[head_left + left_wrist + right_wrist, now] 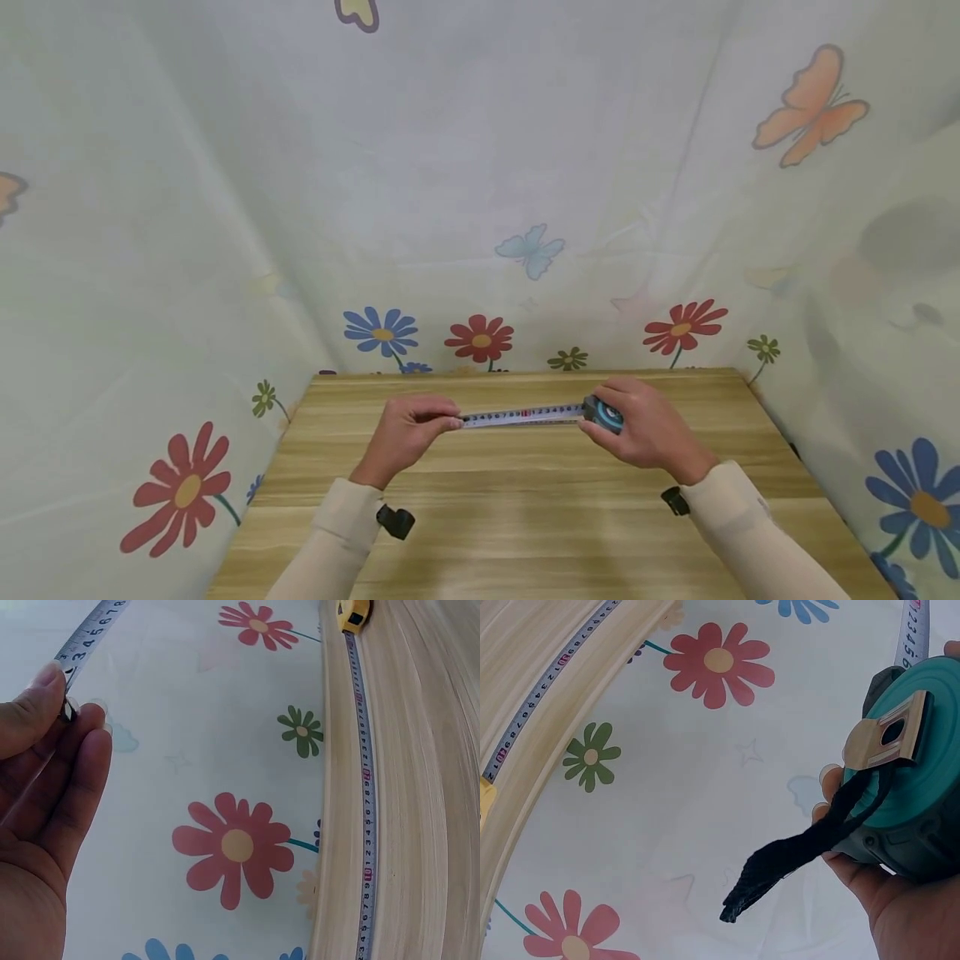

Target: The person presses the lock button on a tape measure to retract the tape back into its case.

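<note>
Tape measure point(555, 412) held outstretched
The strip point(517, 415) is pinched at its end by the left hand point(408, 429), the case point(603, 415) gripped by the right hand point(647, 425); strip pointed left, crosswise.

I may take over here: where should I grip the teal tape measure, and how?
Probably around the rim of its rounded case, from the side opposite the blade, as the right hand does: the blade leaves the other end, and the metal clip and black strap make one face awkward to hold.
</note>
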`<state>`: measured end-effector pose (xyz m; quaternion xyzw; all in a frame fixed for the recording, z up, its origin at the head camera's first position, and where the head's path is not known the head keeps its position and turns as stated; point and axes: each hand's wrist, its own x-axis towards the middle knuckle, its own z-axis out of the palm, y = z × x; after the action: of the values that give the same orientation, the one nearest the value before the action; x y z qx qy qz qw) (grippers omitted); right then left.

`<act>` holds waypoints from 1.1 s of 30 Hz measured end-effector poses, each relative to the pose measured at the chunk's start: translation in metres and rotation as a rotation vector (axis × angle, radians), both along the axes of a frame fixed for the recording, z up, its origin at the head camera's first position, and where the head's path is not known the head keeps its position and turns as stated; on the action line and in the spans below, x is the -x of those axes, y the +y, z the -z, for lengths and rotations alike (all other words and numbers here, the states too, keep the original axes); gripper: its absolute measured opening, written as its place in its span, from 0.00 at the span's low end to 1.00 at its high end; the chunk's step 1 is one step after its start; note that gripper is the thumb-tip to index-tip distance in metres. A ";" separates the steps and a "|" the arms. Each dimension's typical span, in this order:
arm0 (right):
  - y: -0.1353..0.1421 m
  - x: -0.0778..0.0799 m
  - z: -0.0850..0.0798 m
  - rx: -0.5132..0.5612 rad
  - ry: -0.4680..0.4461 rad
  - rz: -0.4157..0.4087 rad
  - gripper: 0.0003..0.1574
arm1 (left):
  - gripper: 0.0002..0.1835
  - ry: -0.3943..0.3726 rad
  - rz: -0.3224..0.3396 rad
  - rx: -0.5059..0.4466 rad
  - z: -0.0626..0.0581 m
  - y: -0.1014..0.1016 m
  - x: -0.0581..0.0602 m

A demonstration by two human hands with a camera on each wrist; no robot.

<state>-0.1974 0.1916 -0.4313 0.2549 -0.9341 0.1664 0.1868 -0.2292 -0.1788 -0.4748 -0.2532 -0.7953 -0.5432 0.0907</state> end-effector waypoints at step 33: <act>-0.009 0.003 -0.004 -0.006 0.058 -0.050 0.25 | 0.06 0.096 0.027 -0.019 -0.004 0.009 0.003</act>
<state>-0.2004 0.1828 -0.4273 0.2833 -0.9221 0.1609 0.2088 -0.2321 -0.1695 -0.4709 -0.2887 -0.7815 -0.5391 0.1239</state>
